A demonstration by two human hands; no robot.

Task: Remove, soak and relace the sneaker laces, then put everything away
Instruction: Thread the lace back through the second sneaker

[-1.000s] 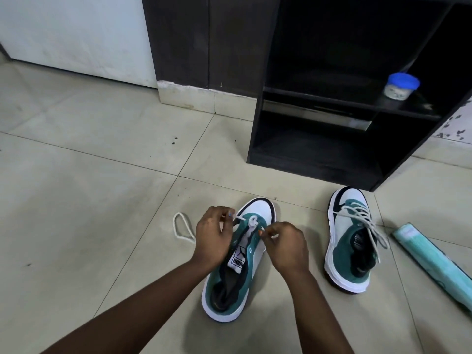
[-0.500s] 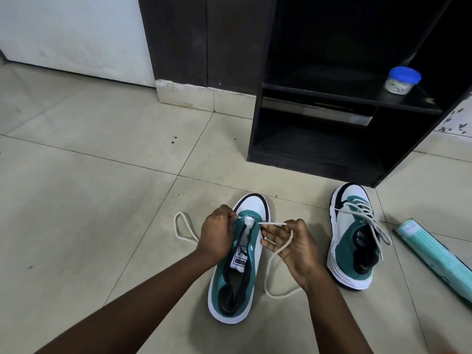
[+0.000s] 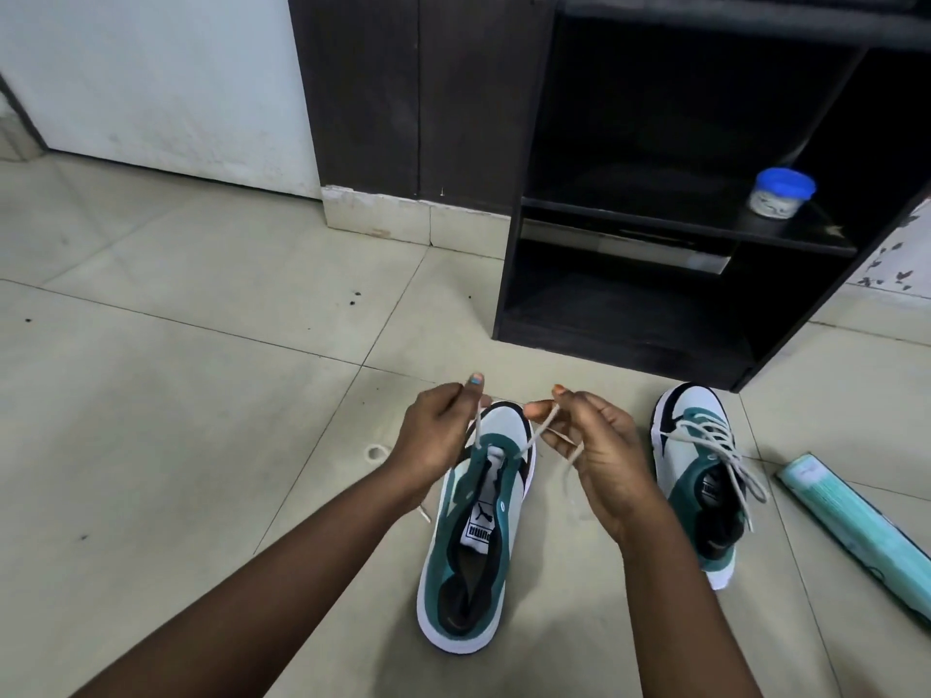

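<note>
A white and teal sneaker (image 3: 478,541) lies on the tiled floor in front of me, toe pointing away. Its white lace (image 3: 539,431) runs only through the lowest eyelets near the toe. My left hand (image 3: 436,430) pinches one half of the lace and my right hand (image 3: 597,445) pinches the other half, both raised above the toe. Loose lace hangs below my right hand, and a loop lies on the floor left of my left wrist. A second matching sneaker (image 3: 697,476) stands to the right, fully laced.
A dark open shelf unit (image 3: 655,314) stands just behind the sneakers, with a blue-lidded jar (image 3: 782,192) on its middle shelf. A rolled teal mat (image 3: 861,526) lies on the floor at the right. White door and dark panel at the back.
Both hands have lifted away from the toe eyelets, drawing the two lace halves up and taut. The floor loop at the left has shrunk as lace was pulled through.
</note>
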